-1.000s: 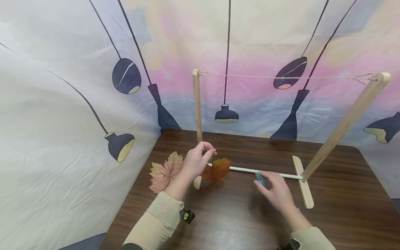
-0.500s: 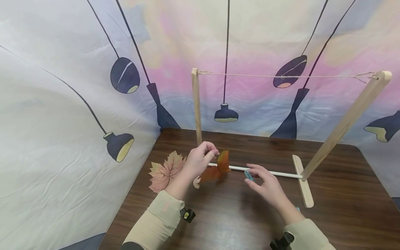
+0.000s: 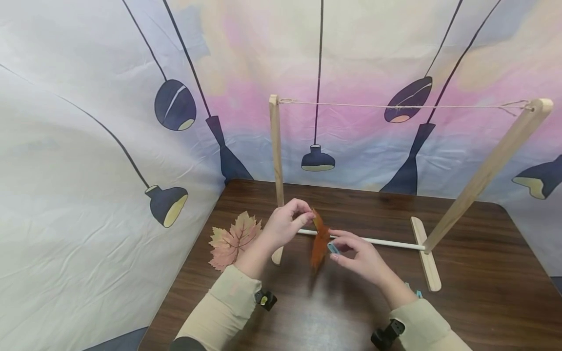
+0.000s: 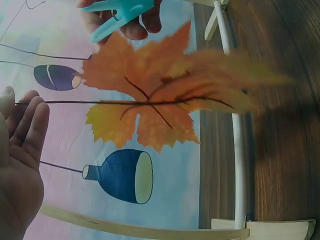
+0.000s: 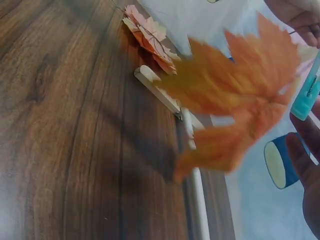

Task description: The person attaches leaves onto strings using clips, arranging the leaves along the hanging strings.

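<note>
My left hand (image 3: 287,225) pinches the thin dark stem of an orange maple leaf (image 3: 321,246), which hangs above the table. In the left wrist view the leaf (image 4: 160,90) spreads out from its stem, slightly blurred at the tip. My right hand (image 3: 363,257) holds a teal clothespin (image 3: 333,248) between thumb and fingers, close to the leaf's right side. The right wrist view has the clothespin (image 5: 306,97) beside the orange leaf (image 5: 240,105); whether they touch I cannot tell. On the table, left of my left forearm, lies a pinkish leaf (image 3: 234,241).
A wooden frame stands on the table (image 3: 351,312), with a left post (image 3: 276,146), a slanting right post (image 3: 487,175) and a white rod (image 3: 386,243) low between them. A string (image 3: 351,105) spans the post tops. Teal pieces (image 3: 418,294) lie by my right cuff.
My right hand has moved left with the clothespin, up to the orange leaf. My left hand has shifted slightly right, and the leaf has turned edge-on to the head view.
</note>
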Demonstrator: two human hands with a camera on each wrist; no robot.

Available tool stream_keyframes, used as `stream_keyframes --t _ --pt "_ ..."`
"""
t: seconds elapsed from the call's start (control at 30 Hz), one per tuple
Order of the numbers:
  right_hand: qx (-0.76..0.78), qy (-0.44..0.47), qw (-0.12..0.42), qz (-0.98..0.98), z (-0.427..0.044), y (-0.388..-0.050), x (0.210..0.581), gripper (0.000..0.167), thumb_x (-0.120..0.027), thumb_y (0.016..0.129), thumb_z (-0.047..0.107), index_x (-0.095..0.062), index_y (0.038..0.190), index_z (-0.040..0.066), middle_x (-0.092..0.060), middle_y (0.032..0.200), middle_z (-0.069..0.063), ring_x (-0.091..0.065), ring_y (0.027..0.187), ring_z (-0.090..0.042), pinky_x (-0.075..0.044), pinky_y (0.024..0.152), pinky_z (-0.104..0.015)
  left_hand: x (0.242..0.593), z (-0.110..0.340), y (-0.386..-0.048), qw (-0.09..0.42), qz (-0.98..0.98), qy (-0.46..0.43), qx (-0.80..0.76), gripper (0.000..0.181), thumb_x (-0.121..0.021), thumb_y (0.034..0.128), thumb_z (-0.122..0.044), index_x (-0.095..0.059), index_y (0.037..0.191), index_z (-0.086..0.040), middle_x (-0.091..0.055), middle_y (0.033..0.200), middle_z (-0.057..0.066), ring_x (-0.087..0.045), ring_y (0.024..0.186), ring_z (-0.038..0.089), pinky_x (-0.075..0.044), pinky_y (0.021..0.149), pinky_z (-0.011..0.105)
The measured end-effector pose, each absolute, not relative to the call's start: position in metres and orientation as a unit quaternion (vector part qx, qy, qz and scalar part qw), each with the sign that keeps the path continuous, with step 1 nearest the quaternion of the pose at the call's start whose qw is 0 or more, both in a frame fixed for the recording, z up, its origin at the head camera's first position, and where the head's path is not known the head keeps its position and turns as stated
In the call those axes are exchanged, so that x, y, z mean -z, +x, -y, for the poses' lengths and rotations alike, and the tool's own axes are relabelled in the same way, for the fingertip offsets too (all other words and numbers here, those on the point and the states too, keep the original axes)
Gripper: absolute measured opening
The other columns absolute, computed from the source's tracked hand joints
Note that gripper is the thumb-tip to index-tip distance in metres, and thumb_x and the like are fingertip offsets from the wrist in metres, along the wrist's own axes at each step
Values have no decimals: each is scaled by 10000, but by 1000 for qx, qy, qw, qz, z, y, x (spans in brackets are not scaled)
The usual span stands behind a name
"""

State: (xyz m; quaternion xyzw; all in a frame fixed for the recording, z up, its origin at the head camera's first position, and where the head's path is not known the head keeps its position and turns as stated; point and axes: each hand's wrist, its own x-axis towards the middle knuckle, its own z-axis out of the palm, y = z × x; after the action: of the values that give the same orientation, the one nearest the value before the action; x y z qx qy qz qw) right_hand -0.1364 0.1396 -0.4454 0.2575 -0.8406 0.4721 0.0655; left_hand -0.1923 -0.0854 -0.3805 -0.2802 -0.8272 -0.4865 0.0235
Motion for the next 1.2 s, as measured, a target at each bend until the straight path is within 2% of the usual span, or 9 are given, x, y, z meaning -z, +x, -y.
stream_keyframes --t 0.13,0.27,0.43,0.57,0.73,0.83,0.97,1.07,1.2 --pt "-467 250 56 846 -135 -135 448 225 -718 838 200 -675 1050 139 -578 1267 -43 -611 989 -128 -508 810 -382 382 83 -193 21 827 -281 486 79 -613 916 -139 -577 965 -88 -653 876 2 -620 782 127 -499 665 270" --pt "-462 243 53 852 -132 -133 452 243 -715 841 241 -676 1060 144 -585 1255 -26 -606 1004 -122 -500 819 -430 384 79 -192 11 827 -277 490 81 -618 912 -124 -625 987 -94 -663 904 -15 -606 813 115 -502 696 282" --pt "-450 234 63 859 -129 -132 453 260 -721 836 247 -675 1072 148 -581 1259 -11 -602 1013 -116 -504 826 -371 388 76 -193 21 832 -287 475 146 -616 917 -169 -700 1019 -108 -654 983 -52 -588 893 71 -477 772 245" --pt "-451 231 61 860 -129 -131 452 265 -720 836 255 -677 1072 142 -577 1270 -15 -592 1056 -155 -500 840 -362 390 76 -194 10 821 -294 490 186 -611 920 -177 -711 1053 -94 -642 1036 -33 -582 972 98 -483 823 264" --pt "-448 235 62 860 -128 -134 451 259 -728 830 220 -676 1071 140 -573 1277 -17 -590 1067 -168 -497 850 -353 386 74 -195 21 807 -313 501 189 -616 914 -176 -719 1054 -103 -648 1030 -32 -550 1009 105 -327 936 357" --pt "-448 242 71 858 -128 -136 449 258 -735 821 188 -677 1069 142 -577 1269 -20 -600 1042 -162 -499 845 -356 381 73 -196 10 787 -325 525 204 -612 916 -165 -710 1069 -71 -647 1035 -5 -566 998 114 -354 950 347" --pt "-454 250 78 851 -128 -137 446 259 -740 814 173 -678 1062 134 -578 1269 -31 -606 1029 -172 -503 836 -374 375 73 -199 -27 765 -318 560 248 -599 927 -173 -682 1117 -36 -648 1054 32 -590 988 124 -501 826 305" --pt "-449 247 79 855 -128 -138 443 267 -733 824 194 -673 1076 128 -573 1275 -27 -606 1014 -167 -505 827 -370 372 74 -202 -46 764 -308 565 269 -576 941 -191 -667 1149 -46 -673 1025 52 -615 966 125 -496 833 282" --pt "-446 246 90 856 -131 -141 436 264 -734 824 191 -669 1069 117 -565 1277 -41 -601 1012 -180 -507 817 -385 365 75 -205 -62 762 -312 565 269 -545 956 -169 -656 1164 -40 -685 943 92 -637 913 190 -498 825 292"
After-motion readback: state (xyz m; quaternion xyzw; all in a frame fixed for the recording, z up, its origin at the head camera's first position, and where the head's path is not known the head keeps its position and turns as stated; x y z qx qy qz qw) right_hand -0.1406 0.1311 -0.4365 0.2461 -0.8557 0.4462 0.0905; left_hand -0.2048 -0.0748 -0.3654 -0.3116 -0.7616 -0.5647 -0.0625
